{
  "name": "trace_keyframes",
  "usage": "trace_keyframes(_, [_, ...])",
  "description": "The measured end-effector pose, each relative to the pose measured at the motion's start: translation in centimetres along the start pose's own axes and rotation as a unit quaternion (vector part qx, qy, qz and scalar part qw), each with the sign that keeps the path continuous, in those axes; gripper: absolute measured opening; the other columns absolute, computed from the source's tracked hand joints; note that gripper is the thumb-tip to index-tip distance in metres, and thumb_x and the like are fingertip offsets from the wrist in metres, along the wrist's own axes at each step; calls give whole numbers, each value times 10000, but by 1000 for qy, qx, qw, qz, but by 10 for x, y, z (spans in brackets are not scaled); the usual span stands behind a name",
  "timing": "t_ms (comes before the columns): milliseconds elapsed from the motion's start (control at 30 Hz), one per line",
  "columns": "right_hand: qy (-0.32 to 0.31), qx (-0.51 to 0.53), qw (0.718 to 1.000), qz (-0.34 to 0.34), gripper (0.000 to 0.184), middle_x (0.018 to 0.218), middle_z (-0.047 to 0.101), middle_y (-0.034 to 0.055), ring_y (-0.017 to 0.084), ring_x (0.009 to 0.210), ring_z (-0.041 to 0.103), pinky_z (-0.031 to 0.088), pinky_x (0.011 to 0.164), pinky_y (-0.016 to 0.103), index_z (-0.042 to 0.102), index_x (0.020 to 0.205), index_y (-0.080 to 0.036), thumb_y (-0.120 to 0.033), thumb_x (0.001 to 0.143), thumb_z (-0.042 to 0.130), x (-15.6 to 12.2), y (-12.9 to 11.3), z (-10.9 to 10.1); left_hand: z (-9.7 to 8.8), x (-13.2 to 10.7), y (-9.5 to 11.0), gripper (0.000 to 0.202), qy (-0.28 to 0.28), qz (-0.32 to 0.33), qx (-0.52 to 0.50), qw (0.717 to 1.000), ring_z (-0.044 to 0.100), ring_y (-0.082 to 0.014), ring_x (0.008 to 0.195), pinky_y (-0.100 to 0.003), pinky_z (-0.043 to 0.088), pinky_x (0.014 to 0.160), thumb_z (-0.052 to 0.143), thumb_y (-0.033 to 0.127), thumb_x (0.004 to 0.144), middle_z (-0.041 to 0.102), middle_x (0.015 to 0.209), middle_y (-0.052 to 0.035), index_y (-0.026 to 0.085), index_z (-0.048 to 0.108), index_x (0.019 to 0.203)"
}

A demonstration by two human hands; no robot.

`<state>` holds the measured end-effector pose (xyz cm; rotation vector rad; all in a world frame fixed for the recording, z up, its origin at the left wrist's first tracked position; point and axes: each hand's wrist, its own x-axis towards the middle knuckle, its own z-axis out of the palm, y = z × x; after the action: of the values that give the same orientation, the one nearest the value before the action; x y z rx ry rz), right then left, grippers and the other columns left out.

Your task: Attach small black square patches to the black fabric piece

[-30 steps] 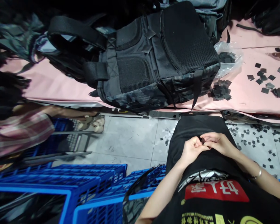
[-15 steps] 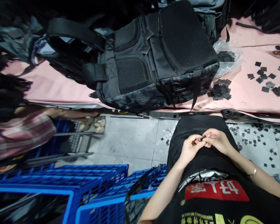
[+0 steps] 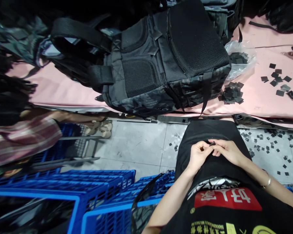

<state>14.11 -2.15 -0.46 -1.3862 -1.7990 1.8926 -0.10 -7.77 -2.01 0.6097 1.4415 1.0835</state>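
Observation:
My left hand (image 3: 197, 155) and my right hand (image 3: 227, 150) meet over my lap on black cloth. Both pinch a small dark piece (image 3: 212, 144) between their fingertips; it is too small to name with certainty, though it resembles the black squares lying around. A dark camouflage backpack (image 3: 161, 58) lies on the pink table (image 3: 258, 97) straight ahead of my hands. A small heap of black square pieces (image 3: 230, 93) rests by the backpack's right corner.
A clear plastic bag (image 3: 241, 60) with more black squares sits behind the heap, and loose squares (image 3: 279, 81) dot the table. Many squares litter the tiled floor (image 3: 266, 146). Blue plastic crates (image 3: 88, 195) stand at lower left. Another person's plaid sleeve (image 3: 21, 139) and sandalled foot (image 3: 99, 127) are at left.
My fingers have shifted slightly around the small piece, with the right hand's fingertips now stretched a little further over it. Everything else stays where it was.

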Motion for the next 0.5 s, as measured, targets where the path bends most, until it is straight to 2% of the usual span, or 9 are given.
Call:
trace_keyframes(167, [-37,-30,998,-29,383,666,670,13,144,598,647,524,640,263,559,1174,-154,-303,836,461,0,1,0,5,0,3,316,54,-9,-6,998,295,-32,443,-185,244,457,684,305,607,384,466,75,148,425,515])
trace_keyframes(267, [-36,-1,999,-21,377,651,674,21,147,584,650,532,624,269,568,1155,-144,-308,839,444,2,4,-2,3,0,4,334,23,-26,-39,999,363,-42,463,-188,279,486,702,318,598,433,484,64,150,421,529])
trace_keyframes(400, [5,73,997,-9,318,651,682,47,161,588,652,530,582,268,624,988,-130,-363,811,499,8,10,-5,-1,1,0,349,-12,-30,-51,998,328,-34,466,-183,244,477,719,350,597,413,497,70,143,442,552])
trace_keyframes(500, [36,69,997,-19,259,585,664,38,143,503,619,504,520,243,630,829,-131,-374,758,576,11,11,-6,-4,2,-1,310,-18,-7,-31,999,330,-38,489,-187,247,482,708,340,624,420,521,64,136,481,569])
